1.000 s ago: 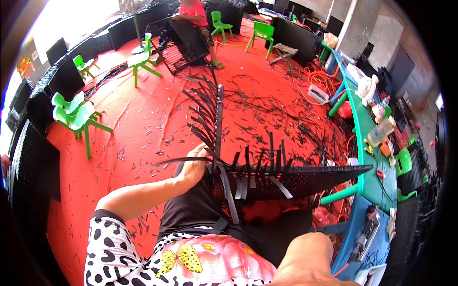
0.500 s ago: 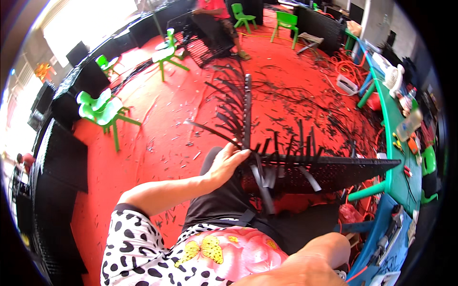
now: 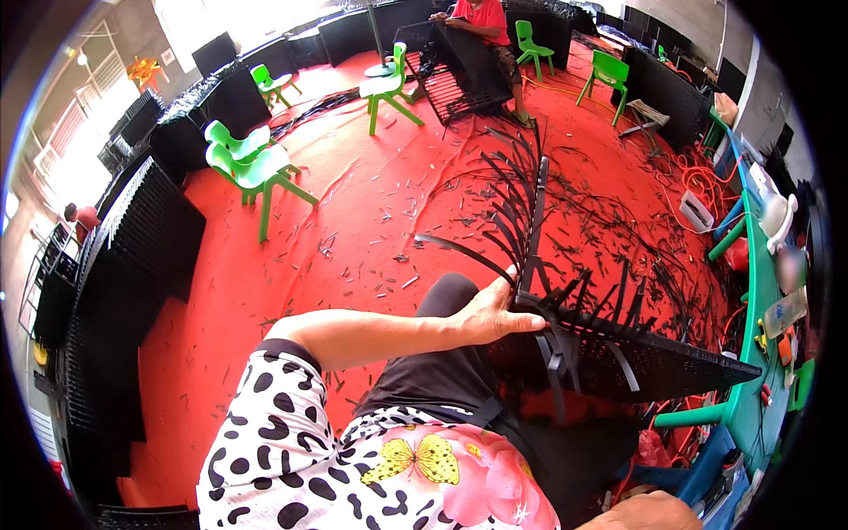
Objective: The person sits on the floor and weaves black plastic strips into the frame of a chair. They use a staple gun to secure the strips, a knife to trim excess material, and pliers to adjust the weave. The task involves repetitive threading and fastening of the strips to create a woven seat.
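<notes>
Centrally, we see a black woven panel (image 3: pixel 671 358) resting across the wearer's lap, its far end toward the green table (image 3: pixel 755 411) and its bare upright (image 3: pixel 535 212) rising from the near corner above the red floor covering (image 3: pixel 353 221). Our left hand (image 3: pixel 490 316) is mostly closed around this corner: the thumb lies across it, while the fingertips pass out of sight behind the upright. Our right hand lies outside the view, so we cannot tell its grip; only bare skin of the right arm (image 3: pixel 645 514) shows at the lower edge.

We judge the panel fairly light but awkwardly long, with a stiff frame. Its loose strips (image 3: pixel 465 249) look springy, smooth and rather slippery, easily kinked though hardly fragile; we would take hold at the corner or upright, not by the strips.

Compared with the frame 1.0 s earlier, the upright leans more to the right, the panel's far end slopes lower, the thumb reaches farther over the corner, and the right arm is largely out of view. The whole scene also sits farther right, suggesting a head turn.
</notes>
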Demonstrator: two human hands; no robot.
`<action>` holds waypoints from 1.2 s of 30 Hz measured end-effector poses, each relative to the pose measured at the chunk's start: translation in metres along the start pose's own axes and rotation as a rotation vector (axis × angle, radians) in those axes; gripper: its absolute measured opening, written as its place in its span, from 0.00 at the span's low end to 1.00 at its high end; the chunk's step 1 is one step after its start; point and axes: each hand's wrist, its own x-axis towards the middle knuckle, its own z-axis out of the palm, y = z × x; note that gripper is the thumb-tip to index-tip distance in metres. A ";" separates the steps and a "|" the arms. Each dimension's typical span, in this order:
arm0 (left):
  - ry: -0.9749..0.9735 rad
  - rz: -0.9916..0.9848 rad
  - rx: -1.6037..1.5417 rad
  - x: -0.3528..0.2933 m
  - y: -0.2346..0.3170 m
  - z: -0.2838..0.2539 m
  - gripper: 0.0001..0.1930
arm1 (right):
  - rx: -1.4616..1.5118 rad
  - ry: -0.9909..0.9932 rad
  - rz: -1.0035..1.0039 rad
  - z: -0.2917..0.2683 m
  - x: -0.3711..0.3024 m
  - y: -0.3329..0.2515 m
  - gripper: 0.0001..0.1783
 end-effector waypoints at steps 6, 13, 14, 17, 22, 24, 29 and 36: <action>0.008 -0.056 -0.118 0.004 0.006 -0.002 0.34 | -0.766 0.500 -0.014 -0.062 -0.077 -0.038 0.28; 0.126 0.065 0.247 0.025 0.001 0.006 0.24 | -2.158 1.135 0.601 -0.199 -0.213 -0.048 0.15; 0.124 0.131 0.195 0.033 -0.005 0.004 0.24 | -2.495 0.895 0.631 -0.205 -0.212 -0.040 0.15; 0.139 0.136 0.378 0.039 -0.012 -0.004 0.24 | -2.459 0.974 0.626 -0.207 -0.208 -0.035 0.16; 0.147 0.162 0.300 0.057 -0.010 -0.008 0.23 | -2.553 1.013 0.565 -0.222 -0.214 -0.029 0.16; 0.120 0.166 0.199 0.066 -0.017 -0.013 0.21 | -2.578 1.024 0.510 -0.225 -0.215 -0.023 0.15; 0.084 0.194 0.226 0.094 -0.025 -0.031 0.27 | -2.542 1.071 0.557 -0.231 -0.210 -0.024 0.16; 0.113 0.317 0.381 0.101 -0.039 -0.046 0.42 | -2.598 1.076 0.576 -0.234 -0.219 -0.024 0.16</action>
